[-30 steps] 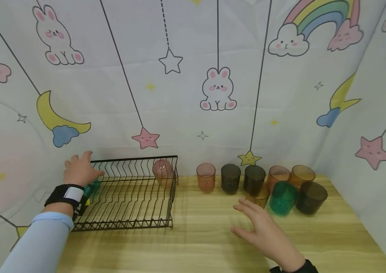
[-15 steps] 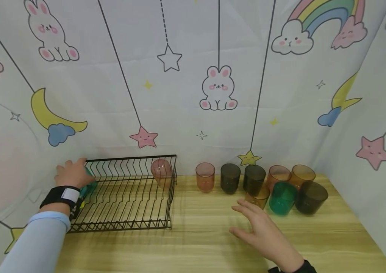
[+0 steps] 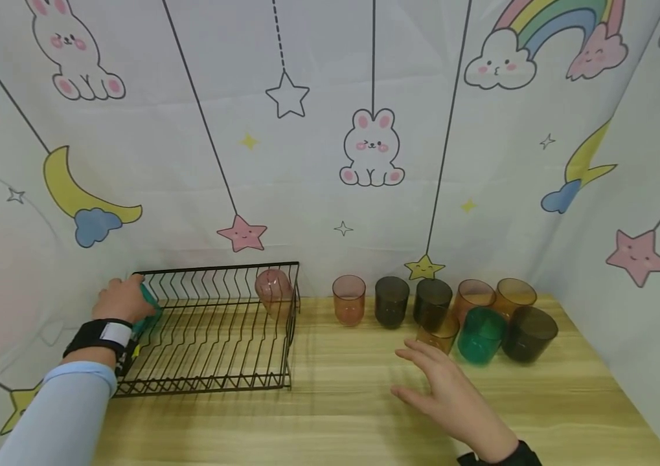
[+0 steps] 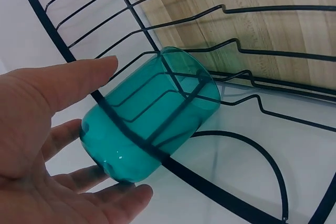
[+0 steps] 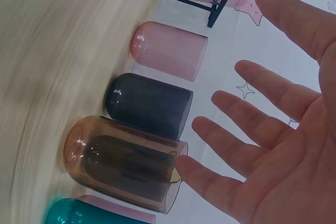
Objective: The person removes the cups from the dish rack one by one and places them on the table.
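Note:
In the left wrist view, a teal tumbler (image 4: pixel 147 116) lies tilted at the left end of a black wire dish rack (image 3: pixel 207 387), its rounded base toward my palm. My left hand (image 3: pixel 116 301) is at that base, fingers fairly straight around its lower side. The thumb (image 4: pixel 89 74) is over the rack's rail, apart from the glass. Whether all the fingertips touch it I cannot tell. Spread in the air, my right hand (image 3: pixel 452 398) holds nothing. Nearest to it in the head view is an amber tumbler (image 3: pixel 437 336).
A pink glass (image 3: pixel 274 290) leans upside down in the rack's right end. Along the wall stand a pink tumbler (image 3: pixel 350 301), a dark grey tumbler (image 3: pixel 391 303) and a cluster with another teal tumbler (image 3: pixel 481 336) and a brown one (image 3: pixel 530 335). A printed white cloth (image 3: pixel 306 162) hangs behind.
My left hand has come down closer to the teal tumbler, its raised fingers lowering. The whole head view has shifted slightly. The right hand has stayed nearly still.

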### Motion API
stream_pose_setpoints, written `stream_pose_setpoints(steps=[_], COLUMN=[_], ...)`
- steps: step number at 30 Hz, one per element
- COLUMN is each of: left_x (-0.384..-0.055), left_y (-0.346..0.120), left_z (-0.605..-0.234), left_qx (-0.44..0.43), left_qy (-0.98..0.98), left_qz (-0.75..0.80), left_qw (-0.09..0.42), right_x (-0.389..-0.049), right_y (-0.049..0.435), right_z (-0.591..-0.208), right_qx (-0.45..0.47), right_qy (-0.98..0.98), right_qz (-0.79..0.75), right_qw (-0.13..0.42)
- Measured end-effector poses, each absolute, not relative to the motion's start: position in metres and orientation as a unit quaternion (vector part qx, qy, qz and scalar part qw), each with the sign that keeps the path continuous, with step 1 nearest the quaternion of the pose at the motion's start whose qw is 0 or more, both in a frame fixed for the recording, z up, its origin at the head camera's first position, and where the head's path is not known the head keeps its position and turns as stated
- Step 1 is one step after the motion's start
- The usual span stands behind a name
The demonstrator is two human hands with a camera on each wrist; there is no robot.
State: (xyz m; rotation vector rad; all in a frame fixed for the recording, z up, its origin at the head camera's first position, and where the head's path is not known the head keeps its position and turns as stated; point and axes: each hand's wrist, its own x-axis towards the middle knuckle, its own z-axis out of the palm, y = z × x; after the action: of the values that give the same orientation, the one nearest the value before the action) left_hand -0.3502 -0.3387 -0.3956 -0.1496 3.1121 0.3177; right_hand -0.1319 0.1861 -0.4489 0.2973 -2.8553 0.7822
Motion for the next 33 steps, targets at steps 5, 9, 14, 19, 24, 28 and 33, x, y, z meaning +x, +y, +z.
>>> stream_pose_setpoints(steps=[5,9,14,19,24,28,33], left_x=[-0.352,-0.352,-0.352,-0.352,-0.347,-0.344,-0.338], left_y=[-0.341,-0.341,-0.344,-0.35,-0.353,-0.354,-0.35], left_z=[-0.399,-0.399,-0.4,-0.406,-0.403,-0.397,-0.389], left_qx=[-0.044,-0.041,-0.027,-0.014,-0.005,0.004,0.004], left_qy=[0.994,0.995,0.995,0.996,0.995,0.996,0.996], left_qz=[0.1,0.096,0.093,0.09,0.09,0.086,0.083], left_qw=[-0.003,-0.009,-0.009,0.022,0.033,0.039,0.019], right_x=[-0.131,-0.13,-0.129,-0.128,-0.126,-0.125,-0.123], right_y=[0.186,0.186,0.185,0.185,0.184,0.182,0.182], right_z=[-0.446,-0.444,-0.444,-0.444,-0.443,-0.44,-0.437], right_qx=[0.1,0.102,0.097,0.098,0.097,0.094,0.089], right_qy=[-0.955,-0.953,-0.954,-0.953,-0.954,-0.954,-0.954], right_qz=[0.266,0.271,0.271,0.273,0.27,0.27,0.274], right_qw=[0.09,0.093,0.084,0.085,0.091,0.095,0.086])
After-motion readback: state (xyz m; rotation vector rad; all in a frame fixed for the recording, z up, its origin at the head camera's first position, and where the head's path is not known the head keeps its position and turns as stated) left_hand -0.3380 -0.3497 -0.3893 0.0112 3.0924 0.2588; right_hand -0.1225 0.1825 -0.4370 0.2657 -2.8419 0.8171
